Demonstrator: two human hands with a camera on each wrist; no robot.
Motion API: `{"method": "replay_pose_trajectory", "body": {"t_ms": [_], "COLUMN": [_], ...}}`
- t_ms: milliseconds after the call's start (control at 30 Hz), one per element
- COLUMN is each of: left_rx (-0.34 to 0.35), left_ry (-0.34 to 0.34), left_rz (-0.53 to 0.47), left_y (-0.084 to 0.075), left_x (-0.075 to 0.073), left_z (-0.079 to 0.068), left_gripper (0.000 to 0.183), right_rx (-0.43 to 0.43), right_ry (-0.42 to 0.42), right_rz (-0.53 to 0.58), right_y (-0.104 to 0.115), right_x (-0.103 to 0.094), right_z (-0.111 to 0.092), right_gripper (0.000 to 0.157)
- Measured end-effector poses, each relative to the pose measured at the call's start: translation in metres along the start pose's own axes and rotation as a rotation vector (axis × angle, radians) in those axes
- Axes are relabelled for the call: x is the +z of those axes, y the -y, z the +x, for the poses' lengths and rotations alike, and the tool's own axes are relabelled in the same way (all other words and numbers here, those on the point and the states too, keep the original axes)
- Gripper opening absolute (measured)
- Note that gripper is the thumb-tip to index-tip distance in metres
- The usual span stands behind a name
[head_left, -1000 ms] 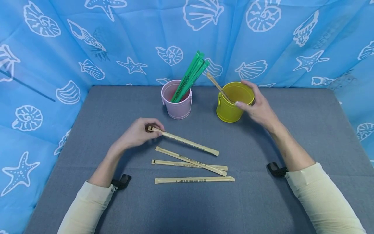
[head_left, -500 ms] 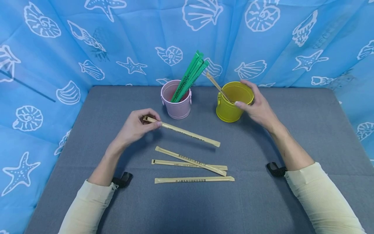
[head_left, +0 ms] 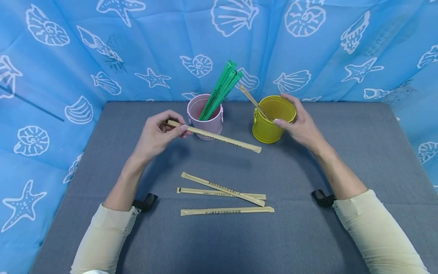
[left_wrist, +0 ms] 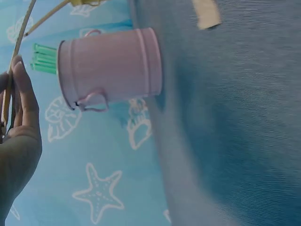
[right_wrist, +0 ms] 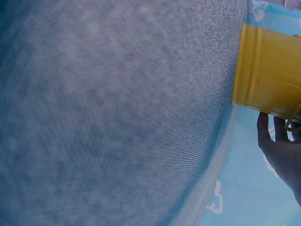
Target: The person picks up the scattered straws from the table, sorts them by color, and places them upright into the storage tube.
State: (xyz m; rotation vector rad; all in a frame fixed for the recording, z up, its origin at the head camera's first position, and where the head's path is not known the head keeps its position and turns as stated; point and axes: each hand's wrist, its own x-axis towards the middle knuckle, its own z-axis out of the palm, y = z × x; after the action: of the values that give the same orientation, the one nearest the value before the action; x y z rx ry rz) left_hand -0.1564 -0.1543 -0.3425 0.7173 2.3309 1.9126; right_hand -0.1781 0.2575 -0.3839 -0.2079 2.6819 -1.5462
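My left hand (head_left: 158, 133) pinches a tan paper-wrapped straw (head_left: 224, 139) near one end, held above the table and slanting down to the right. In the head view the straw passes in front of the pink bucket (head_left: 207, 127). My right hand (head_left: 301, 125) grips the rim of the yellow bucket (head_left: 268, 131), thumb at the front and fingers around the far right side. One tan wrapped straw (head_left: 254, 101) leans in that bucket toward the left. In the right wrist view, fingers (right_wrist: 265, 129) rest against the yellow bucket's side.
Several green wrapped straws (head_left: 220, 91) stand in the pink bucket. Nearer me on the grey table (head_left: 308, 239) lie a crossed pair of tan straws (head_left: 222, 188) and another tan straw (head_left: 227, 211) below them. A blue shell-print curtain (head_left: 164, 45) hangs behind the table.
My left hand has lifted the tan straw away from the table and carried it forward, toward the buckets. My right hand and the yellow bucket have stayed in place.
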Motion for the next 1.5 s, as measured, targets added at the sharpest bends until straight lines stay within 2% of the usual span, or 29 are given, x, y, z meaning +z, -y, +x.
{"method": "replay_pose_trajectory", "body": {"t_ms": [233, 367, 667, 767, 1000, 1133, 1233, 1500], "left_rx": [0.041, 0.037, 0.056, 0.045, 0.052, 0.054, 0.056, 0.062], "left_ry": [-0.054, -0.07, -0.156, -0.156, -0.165, -0.153, -0.153, -0.131], "left_rz": [-0.069, -0.058, -0.037, -0.068, -0.06, -0.099, -0.081, -0.022], "left_y": [-0.007, -0.009, -0.017, -0.02, -0.02, -0.02, -0.022, -0.043], "left_x": [0.001, 0.003, 0.007, 0.008, 0.018, 0.024, 0.029, 0.045], "left_z": [0.013, 0.018, 0.034, 0.041, 0.055, 0.063, 0.067, 0.067], "left_gripper": [0.013, 0.013, 0.016, 0.017, 0.019, 0.017, 0.015, 0.013], "right_rx": [-0.022, -0.022, -0.012, -0.013, -0.005, -0.001, 0.0, 0.003], "right_ry": [-0.003, 0.0, 0.009, 0.006, 0.005, 0.005, 0.002, 0.001], "right_rz": [-0.007, -0.013, -0.019, -0.016, 0.003, 0.016, 0.017, 0.022], "right_y": [-0.001, -0.001, 0.001, 0.001, 0.002, 0.001, 0.001, 0.0], "right_x": [0.001, 0.001, 0.0, 0.0, 0.0, 0.0, 0.0, 0.0], "right_z": [0.001, 0.001, 0.001, 0.001, 0.001, 0.001, 0.001, 0.001], "right_gripper": [0.077, 0.078, 0.078, 0.078, 0.077, 0.077, 0.078, 0.077]}}
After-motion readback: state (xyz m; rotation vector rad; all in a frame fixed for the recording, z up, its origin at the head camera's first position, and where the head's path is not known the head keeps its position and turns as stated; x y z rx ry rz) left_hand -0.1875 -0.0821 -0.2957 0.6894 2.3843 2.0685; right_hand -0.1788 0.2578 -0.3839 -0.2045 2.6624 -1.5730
